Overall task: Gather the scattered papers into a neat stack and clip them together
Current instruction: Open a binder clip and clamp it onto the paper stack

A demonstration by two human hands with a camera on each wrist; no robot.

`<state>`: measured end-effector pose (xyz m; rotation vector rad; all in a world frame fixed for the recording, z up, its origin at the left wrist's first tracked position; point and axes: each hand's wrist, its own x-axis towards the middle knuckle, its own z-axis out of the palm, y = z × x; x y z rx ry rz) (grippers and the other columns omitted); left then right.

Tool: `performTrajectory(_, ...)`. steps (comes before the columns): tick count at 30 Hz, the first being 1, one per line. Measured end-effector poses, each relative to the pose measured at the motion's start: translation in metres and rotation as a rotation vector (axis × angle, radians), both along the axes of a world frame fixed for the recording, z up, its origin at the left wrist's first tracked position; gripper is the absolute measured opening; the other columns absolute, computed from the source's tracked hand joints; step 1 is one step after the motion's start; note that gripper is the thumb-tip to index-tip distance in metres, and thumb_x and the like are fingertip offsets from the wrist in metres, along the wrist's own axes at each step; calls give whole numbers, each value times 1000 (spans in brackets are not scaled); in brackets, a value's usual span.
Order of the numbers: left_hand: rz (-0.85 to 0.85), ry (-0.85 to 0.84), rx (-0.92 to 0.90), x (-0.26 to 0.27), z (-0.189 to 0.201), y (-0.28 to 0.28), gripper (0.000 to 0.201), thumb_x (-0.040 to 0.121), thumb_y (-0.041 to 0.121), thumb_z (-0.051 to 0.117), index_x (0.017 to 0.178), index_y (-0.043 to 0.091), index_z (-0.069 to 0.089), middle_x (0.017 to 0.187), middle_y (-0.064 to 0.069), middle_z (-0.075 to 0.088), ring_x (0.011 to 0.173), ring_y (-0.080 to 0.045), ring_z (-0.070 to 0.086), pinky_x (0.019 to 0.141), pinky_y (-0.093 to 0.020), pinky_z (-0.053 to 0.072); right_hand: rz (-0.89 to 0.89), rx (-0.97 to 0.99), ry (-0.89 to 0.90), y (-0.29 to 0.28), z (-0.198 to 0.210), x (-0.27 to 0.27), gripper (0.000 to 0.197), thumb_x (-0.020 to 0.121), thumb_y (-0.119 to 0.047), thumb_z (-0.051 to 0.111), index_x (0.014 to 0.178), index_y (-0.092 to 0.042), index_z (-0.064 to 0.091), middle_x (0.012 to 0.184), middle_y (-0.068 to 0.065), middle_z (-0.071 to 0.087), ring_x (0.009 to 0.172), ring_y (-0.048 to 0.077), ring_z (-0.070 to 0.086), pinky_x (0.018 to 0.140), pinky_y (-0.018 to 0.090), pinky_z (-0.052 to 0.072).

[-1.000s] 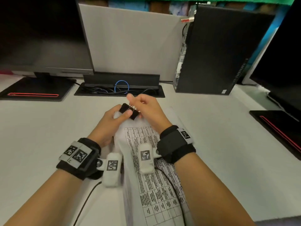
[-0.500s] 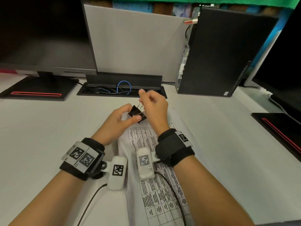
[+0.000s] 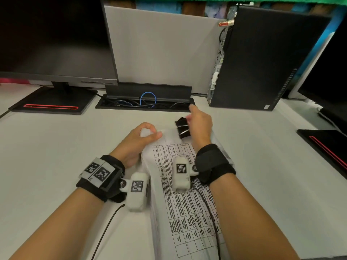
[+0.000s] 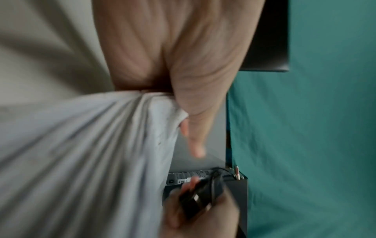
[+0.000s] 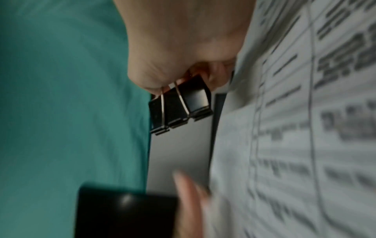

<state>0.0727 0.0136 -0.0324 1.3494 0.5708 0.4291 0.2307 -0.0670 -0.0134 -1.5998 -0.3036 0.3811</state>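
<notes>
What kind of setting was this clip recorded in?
Most likely an office or computer-lab workstation: a dark flat monitor on a white desk, a black desktop computer tower, and a recessed cable tray holding a blue cable.

Both forearms are bare, no sleeves. The left wrist wears a wide black strap (image 3: 105, 177) with a grey plate on top carrying two square black-and-white markers (image 3: 97, 170). A small silver ball joint links the strap to a rounded white camera pod (image 3: 138, 193), which bears its own square marker; a thin black cable (image 3: 105, 229) trails from it. The right wrist wears a similar black band (image 3: 216, 164) with a white pod (image 3: 181, 173), also marked with a black-and-white square. A second black cable (image 3: 212, 218) runs back from that pod along the right forearm.
</notes>
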Motion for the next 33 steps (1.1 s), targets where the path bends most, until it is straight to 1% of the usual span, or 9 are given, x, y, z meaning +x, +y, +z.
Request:
performTrajectory(2, 14, 45, -170, 0, -7, 3, 12, 89, 13, 62, 87, 21, 54, 93, -15, 62, 75, -24, 64, 63, -34, 56, -46, 66, 263, -8, -10, 15, 30, 89, -36, 56, 68, -14, 56, 75, 6, 65, 73, 25, 66, 78, 38, 54)
performTrajectory(7, -23, 77, -517, 8, -12, 10, 42, 88, 10, 62, 128, 3, 53, 121, -25, 61, 107, -35, 63, 88, -48, 53, -66, 486, 599, -26, -14, 26, 23, 94, -24, 51, 72, -14, 48, 61, 1, 48, 49, 13, 46, 49, 23, 39)
performTrajectory(13, 7, 218, -491, 4, 13, -9, 36, 89, 7, 58, 124, -3, 54, 99, -25, 68, 74, -35, 71, 54, -45, 57, -97, 460, 570, -25, -12, 24, 25, 93, -17, 49, 68, -12, 48, 55, 2, 52, 46, 16, 51, 48, 23, 45)
performTrajectory(16, 178, 87, -226, 3, 36, -27, 28, 86, 0, 63, 114, -1, 60, 108, -23, 67, 82, -33, 70, 66, -40, 59, -187, 213, 227, -30, 18, 16, 29, 91, -12, 53, 62, -8, 53, 65, 5, 56, 57, 15, 55, 58, 31, 46)
performTrajectory(18, 213, -14, 89, -3, 60, -43, 18, 85, 1, 65, 102, 6, 66, 104, -17, 70, 90, -32, 70, 76, -40, 58, -252, 252, -289, -44, 50, 9, 35, 92, -5, 51, 57, -6, 46, 55, -2, 42, 48, 3, 38, 52, 26, 33)
performTrajectory(21, 218, -150, 624, -22, 101, -68, 25, 85, 6, 66, 96, 28, 69, 96, 6, 73, 92, -11, 69, 83, -27, 53, -304, 434, -1143, -84, 115, -12, 37, 90, -2, 53, 55, -6, 42, 56, -3, 32, 51, 8, 27, 52, 14, 20)
performTrajectory(23, 259, -232, 851, -33, 126, -88, 31, 84, 7, 67, 99, 34, 67, 94, 22, 71, 91, 3, 65, 81, -13, 48, -318, 479, -1467, -103, 152, -21, 37, 88, 1, 55, 54, -5, 44, 57, 3, 35, 52, 13, 30, 53, 15, 19)
performTrajectory(28, 339, -421, 1090, -40, 165, -121, 25, 85, 9, 68, 103, 27, 69, 88, 31, 66, 84, 11, 62, 75, -2, 40, -339, 463, -1699, -122, 186, -35, 37, 83, 6, 57, 50, -5, 44, 51, 10, 39, 42, 23, 32, 43, 30, 22)
performTrajectory(33, 327, -471, 1235, -42, 181, -134, 35, 84, 2, 68, 105, 29, 67, 89, 27, 67, 75, 5, 63, 67, -7, 44, -339, 506, -1810, -135, 214, -39, 41, 84, 5, 57, 52, -11, 38, 56, 3, 29, 44, 21, 26, 48, 26, 18)
